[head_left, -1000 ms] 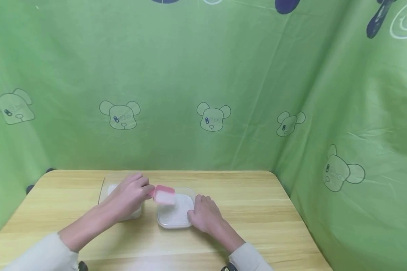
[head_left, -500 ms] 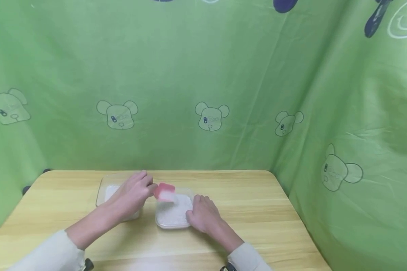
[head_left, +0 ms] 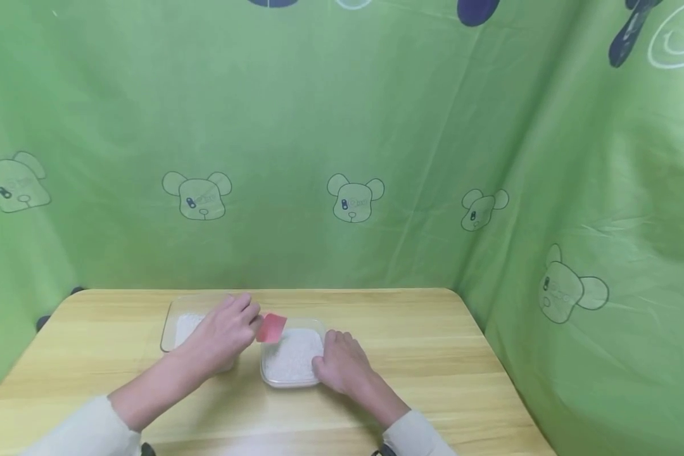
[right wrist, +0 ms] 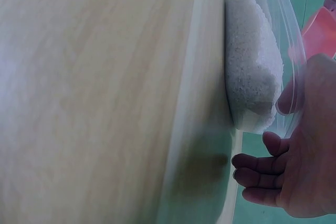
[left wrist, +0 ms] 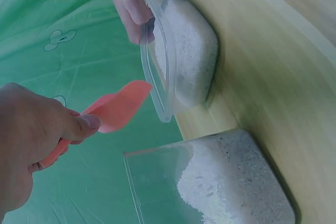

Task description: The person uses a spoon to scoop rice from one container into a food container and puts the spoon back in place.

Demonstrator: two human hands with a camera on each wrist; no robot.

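Note:
My left hand (head_left: 225,329) grips the handle of a pink scoop (head_left: 272,328) over the near-left rim of a clear plastic container (head_left: 292,364) full of white rice. In the left wrist view the scoop (left wrist: 119,109) is tipped, and no rice shows in it. My right hand (head_left: 344,362) pinches that container's right rim, with the thumb inside the wall in the right wrist view. Its other fingers (right wrist: 262,179) are loosely bent outside. Left of it, partly hidden under my left forearm, stands a larger clear container (left wrist: 231,177) also holding rice.
Both containers stand on a light wooden table (head_left: 433,367). A green curtain (head_left: 285,126) printed with bear heads hangs behind the table and along its sides. The larger container's wall rises well above its rice.
The scoop held rice and has been tipped over the smaller container; the rice has slid out of it. My right hand stays on the rim.

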